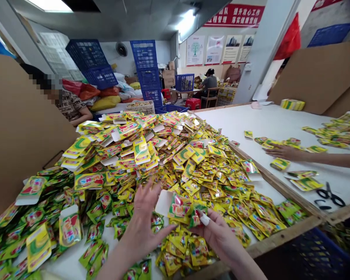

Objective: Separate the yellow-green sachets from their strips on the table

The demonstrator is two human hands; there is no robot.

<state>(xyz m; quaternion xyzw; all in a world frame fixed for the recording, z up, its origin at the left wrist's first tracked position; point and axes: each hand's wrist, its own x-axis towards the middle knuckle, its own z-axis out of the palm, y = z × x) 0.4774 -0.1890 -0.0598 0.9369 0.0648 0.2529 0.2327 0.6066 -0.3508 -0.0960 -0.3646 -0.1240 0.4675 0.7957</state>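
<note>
My left hand point(142, 221) is held up over the table with its fingers spread, its fingertips next to the white flap of a small yellow-green carton point(175, 204). My right hand point(216, 233), with a white bandage on one fingertip, pinches a small sachet point(196, 217) against the open carton. A large heap of yellow and green sachets and flat cartons point(151, 155) covers the white table point(70, 264) in front of me.
Another person's hand point(282, 152) reaches over sachets on the adjoining white table point(251, 120), where black scissors point(329, 196) lie. A person point(71, 107) sits at the far left behind cardboard; another point(209, 83) sits at the back. Blue crates point(147, 66) are stacked behind. A blue crate point(309, 252) sits at the lower right.
</note>
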